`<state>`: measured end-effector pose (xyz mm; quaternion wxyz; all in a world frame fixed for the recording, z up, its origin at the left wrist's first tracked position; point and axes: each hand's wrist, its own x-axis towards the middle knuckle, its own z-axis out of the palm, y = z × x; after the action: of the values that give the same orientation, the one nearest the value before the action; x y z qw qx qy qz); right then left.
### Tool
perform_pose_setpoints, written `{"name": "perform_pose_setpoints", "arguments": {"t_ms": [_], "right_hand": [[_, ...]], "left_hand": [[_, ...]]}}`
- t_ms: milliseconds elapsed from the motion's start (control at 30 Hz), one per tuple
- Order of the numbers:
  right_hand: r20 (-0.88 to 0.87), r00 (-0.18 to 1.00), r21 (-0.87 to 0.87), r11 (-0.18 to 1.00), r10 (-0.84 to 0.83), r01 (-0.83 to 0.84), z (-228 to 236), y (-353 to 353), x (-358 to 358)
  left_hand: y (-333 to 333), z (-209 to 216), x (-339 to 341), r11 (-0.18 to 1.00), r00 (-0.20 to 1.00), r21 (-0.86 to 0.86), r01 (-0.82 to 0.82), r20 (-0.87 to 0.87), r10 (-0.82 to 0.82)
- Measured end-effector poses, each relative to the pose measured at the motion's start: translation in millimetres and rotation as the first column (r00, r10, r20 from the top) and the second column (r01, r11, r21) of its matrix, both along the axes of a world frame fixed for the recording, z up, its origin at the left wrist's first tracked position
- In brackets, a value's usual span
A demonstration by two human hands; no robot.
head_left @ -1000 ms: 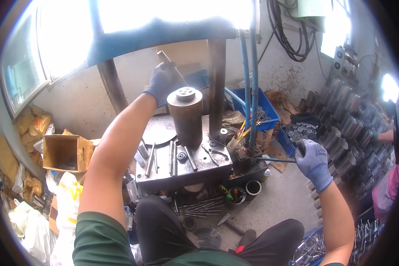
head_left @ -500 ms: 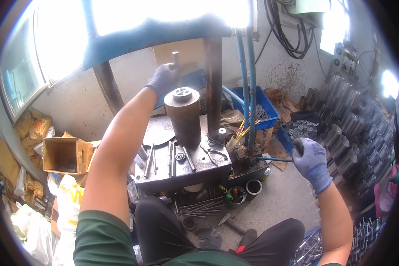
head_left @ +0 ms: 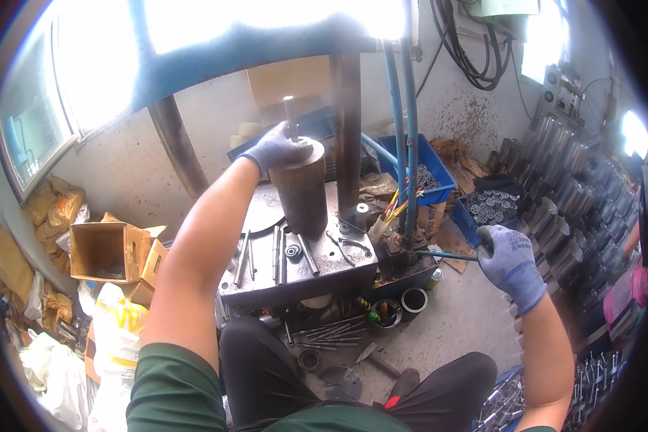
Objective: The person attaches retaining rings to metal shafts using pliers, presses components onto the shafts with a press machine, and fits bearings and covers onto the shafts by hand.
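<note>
My left hand (head_left: 275, 149), in a grey glove, is closed around the lower part of a short upright metal rod (head_left: 289, 110). It rests at the top of a thick dark steel cylinder (head_left: 301, 198), covering part of its upper face. The cylinder stands on the metal bed (head_left: 313, 286) of a press with a blue crossbeam (head_left: 266, 63). Off to the right, my gloved right hand (head_left: 511, 265) is wrapped round the end of a thin blue lever (head_left: 445, 255). On the bed lie several steel rods (head_left: 276, 253), a small ring (head_left: 293, 252) and pliers (head_left: 342, 250).
Steel posts (head_left: 347, 129) flank the cylinder. Blue bins (head_left: 428, 155) with metal rings stand behind right, beside stacked metal tubes (head_left: 554, 187). Below the bed are more rods (head_left: 331, 335), open cans (head_left: 413, 301) and a hammer (head_left: 378, 360). A cardboard box (head_left: 99, 252) sits left.
My left hand has come down with the rod onto the cylinder's top, which it now partly covers. My right hand stays on the lever, almost unmoved.
</note>
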<state>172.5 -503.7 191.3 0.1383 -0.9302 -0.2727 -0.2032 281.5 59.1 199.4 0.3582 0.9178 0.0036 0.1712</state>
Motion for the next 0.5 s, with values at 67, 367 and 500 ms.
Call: {"name": "perform_pose_setpoints", "arguments": {"t_ms": [67,367,500], "right_hand": [[-0.065,0.996,-0.078,0.995,0.061,-0.066,3.4,-0.6,-2.4],[-0.527,0.836,-0.38,0.837,0.153,-0.393,3.1,0.0,-42.3],[-0.544,0.833,-0.426,0.822,0.101,-0.378,-4.4,3.9,-59.4]], "left_hand": [[-0.8,-13.8,2.2,0.998,0.999,0.051,-0.031,0.018,0.03],[-39.1,-13.7,-21.5,0.9,0.92,0.196,-0.389,0.132,0.369],[-46.8,-15.0,-30.4,0.848,0.893,0.284,-0.448,0.188,0.409]]}}
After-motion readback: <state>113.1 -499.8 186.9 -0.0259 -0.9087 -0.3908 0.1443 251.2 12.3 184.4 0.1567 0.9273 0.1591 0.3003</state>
